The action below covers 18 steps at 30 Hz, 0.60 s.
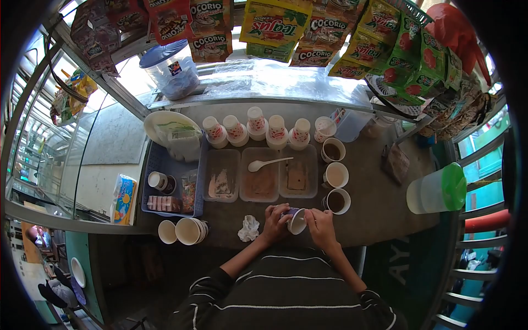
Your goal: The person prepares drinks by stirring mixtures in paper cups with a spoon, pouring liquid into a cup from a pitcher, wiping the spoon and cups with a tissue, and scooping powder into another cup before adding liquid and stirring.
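The left hand (pixel 276 224) is curled around a paper cup (pixel 297 223). The right hand (pixel 320 226), fingers closed together, pinches its rim. Three cups (pixel 336 201) stand near on the tabletop (pixel 379 214).

the held cup (pixel 298 223) looks like smooth paper, the crumpled tissue (pixel 249 228) like matt paper; the spoon (pixel 264 164) is smooth plastic, the pitcher (pixel 429 191) translucent plastic; glossy film sachets (pixel 276 25); matt surface (pixel 385 212); matt cloth shirt (pixel 300 291).
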Available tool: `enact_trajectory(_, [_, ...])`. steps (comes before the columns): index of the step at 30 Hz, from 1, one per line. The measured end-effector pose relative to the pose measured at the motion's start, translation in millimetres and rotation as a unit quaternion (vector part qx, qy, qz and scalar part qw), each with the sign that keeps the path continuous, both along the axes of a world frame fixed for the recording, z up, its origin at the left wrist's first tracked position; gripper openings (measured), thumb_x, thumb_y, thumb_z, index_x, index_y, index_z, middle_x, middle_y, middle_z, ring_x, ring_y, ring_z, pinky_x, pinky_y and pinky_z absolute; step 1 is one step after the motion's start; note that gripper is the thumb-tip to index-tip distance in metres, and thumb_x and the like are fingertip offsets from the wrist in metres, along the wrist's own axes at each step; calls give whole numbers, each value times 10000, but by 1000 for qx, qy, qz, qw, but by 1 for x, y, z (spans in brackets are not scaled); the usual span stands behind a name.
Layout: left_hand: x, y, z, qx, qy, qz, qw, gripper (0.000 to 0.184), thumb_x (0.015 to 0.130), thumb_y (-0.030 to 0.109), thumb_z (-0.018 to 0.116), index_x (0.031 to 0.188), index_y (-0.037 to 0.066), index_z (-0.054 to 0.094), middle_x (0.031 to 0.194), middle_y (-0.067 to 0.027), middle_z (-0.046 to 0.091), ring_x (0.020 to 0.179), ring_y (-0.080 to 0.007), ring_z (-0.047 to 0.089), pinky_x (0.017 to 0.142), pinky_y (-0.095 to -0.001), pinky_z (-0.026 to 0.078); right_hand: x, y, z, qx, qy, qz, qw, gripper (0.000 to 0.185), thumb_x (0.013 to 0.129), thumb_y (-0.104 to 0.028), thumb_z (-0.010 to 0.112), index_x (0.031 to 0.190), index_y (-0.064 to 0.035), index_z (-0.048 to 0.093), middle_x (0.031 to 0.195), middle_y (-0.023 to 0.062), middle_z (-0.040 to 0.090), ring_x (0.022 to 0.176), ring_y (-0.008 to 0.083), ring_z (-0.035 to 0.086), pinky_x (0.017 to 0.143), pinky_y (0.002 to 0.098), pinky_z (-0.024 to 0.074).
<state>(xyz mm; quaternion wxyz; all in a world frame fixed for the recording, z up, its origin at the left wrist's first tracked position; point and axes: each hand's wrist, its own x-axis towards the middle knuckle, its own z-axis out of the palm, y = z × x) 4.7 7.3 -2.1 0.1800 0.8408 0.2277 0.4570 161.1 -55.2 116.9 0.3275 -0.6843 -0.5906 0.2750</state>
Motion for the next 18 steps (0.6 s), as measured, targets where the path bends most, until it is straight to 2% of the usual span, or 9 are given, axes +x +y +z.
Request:
enact_trajectory(11, [0, 0, 2, -3, -2, 0, 1000, 652, 578, 131, 762, 1120, 162, 400, 1141, -119, 483, 1069, -296, 537, 895, -447, 313, -1, 1, 2, -12, -1, 3, 1000, 277, 927, -220, 414, 770, -64, 580, 709, 54, 578, 668, 238, 519, 727, 377, 292])
enact_trajectory(13, [0, 0, 2, -1, -2, 0, 1000, 652, 578, 132, 763, 1120, 161, 401, 1142, -119, 483, 1070, -296, 536, 895, -447, 313, -3, 1, 1, 45, 7, -14, 999, 350, 944, -236, 395, 684, -58, 547, 625, 54, 530, 569, 220, 455, 677, 342, 274])
enact_trajectory(17, [0, 0, 1, 3, -1, 3, 1000, 652, 575, 136, 765, 1118, 160, 405, 1141, -118, 483, 1070, -295, 536, 893, -446, 314, -2, 1, -1, 46, 4, -13, 999, 347, 943, -235, 398, 685, -57, 548, 629, 54, 533, 572, 218, 458, 678, 344, 276])
enact_trajectory(18, [0, 0, 1, 3, -1, 3, 1000, 652, 575, 136, 765, 1118, 160, 405, 1141, -118, 483, 1070, -295, 536, 893, -446, 314, -1, 0, 0, 21, -1, -4, 1000, 306, 934, -228, 406, 733, -60, 565, 670, 54, 552, 622, 227, 485, 700, 359, 283])
